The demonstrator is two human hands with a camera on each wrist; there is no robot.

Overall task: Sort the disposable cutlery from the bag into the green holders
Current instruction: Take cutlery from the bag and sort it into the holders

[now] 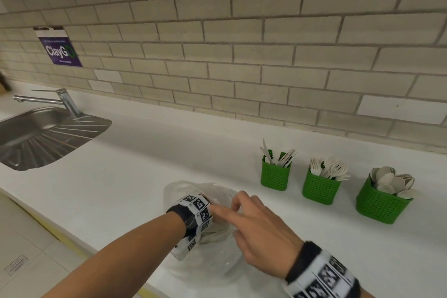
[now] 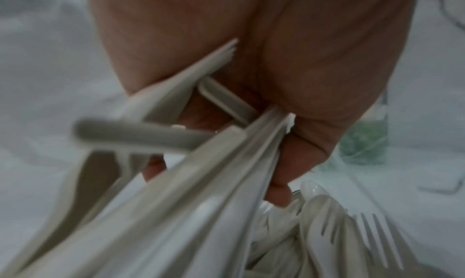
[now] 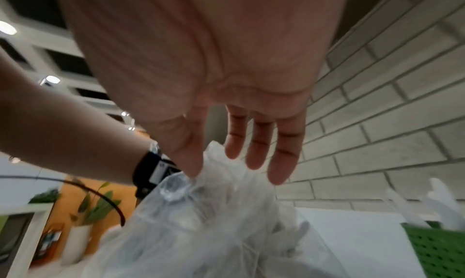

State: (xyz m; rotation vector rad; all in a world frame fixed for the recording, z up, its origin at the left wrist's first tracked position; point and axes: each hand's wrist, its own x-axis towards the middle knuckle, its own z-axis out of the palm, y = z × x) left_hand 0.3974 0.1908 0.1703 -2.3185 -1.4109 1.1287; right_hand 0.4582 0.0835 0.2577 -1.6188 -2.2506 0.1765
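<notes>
left hand [image 2: 289,67] inside the bag [image 1: 217,244] grips a bundle of cutlery [image 2: 201,163]; right hand [image 1: 261,230], fingers loose, touches the bag's top.

Left hand [image 2: 289,67] filled the upper frame, palm toward the camera, fingers curled round a bundle of pale cutlery handles [image 2: 191,183]. Handles ran from the palm down toward the lower left, crossing one another; one blurred handle [image 2: 135,133] lay crosswise over the bundle. To the lower right, loose forks [image 2: 377,240] and a spoon bowl [image 2: 312,188] lay heaped together, tines plainly visible on two forks. Cloudy bag plastic [image 2: 45,83] surrounded everything. A blurred green shape [image 2: 365,143] showed through the plastic at right.
</notes>
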